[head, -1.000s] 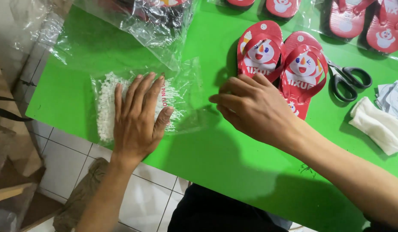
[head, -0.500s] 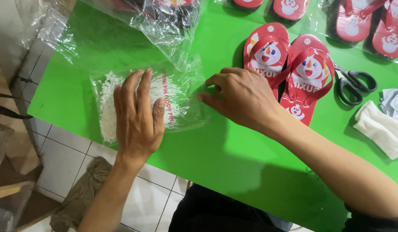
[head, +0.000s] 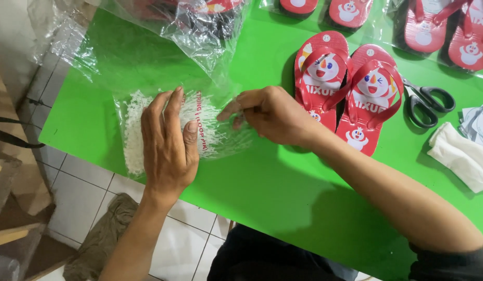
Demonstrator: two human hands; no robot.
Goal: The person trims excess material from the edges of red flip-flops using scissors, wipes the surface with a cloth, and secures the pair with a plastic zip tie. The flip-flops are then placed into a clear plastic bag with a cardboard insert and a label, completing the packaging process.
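The left hand lies flat, fingers spread, pressing down on a clear bag of white pieces at about 9 o'clock on the green surface. The right hand is half clenched at the bag's right end, thumb and fingers pinching the loose plastic near its mouth. The step in hand looks like working that open end while the left hand pins the bag in place. The next move would call for a firm pinch and a steady left palm, so the bag does not slide. A pair of red flip-flops lies at 1 o'clock, just beyond the right hand, with scissors at 2 o'clock.
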